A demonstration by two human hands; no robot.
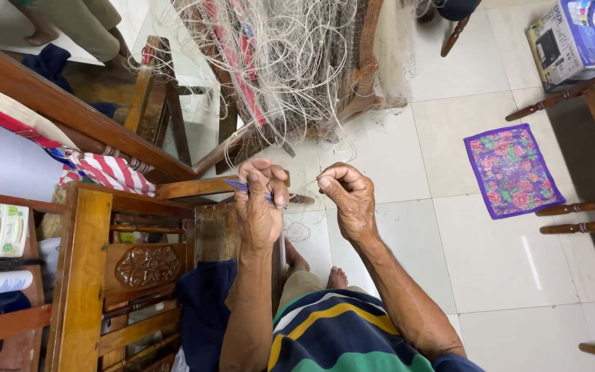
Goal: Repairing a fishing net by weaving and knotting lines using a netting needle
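Note:
My left hand point(259, 203) is closed around a thin blue netting needle point(237, 184) whose tip sticks out to the left. My right hand point(347, 196) sits just to its right, fingers pinched on fine pale line that I can barely make out. Above both hands hangs a heap of white fishing net point(290, 55) with red floats, draped over a wooden chair frame point(363, 83). My striped shirt and bare feet show below.
A carved wooden chair point(132, 269) and a shelf with bottles stand at my left. A purple flowered cloth point(512, 170) lies on the white tiled floor point(490, 269). A cardboard box point(569, 41) and dark furniture legs occupy the right. Another person's legs show top left.

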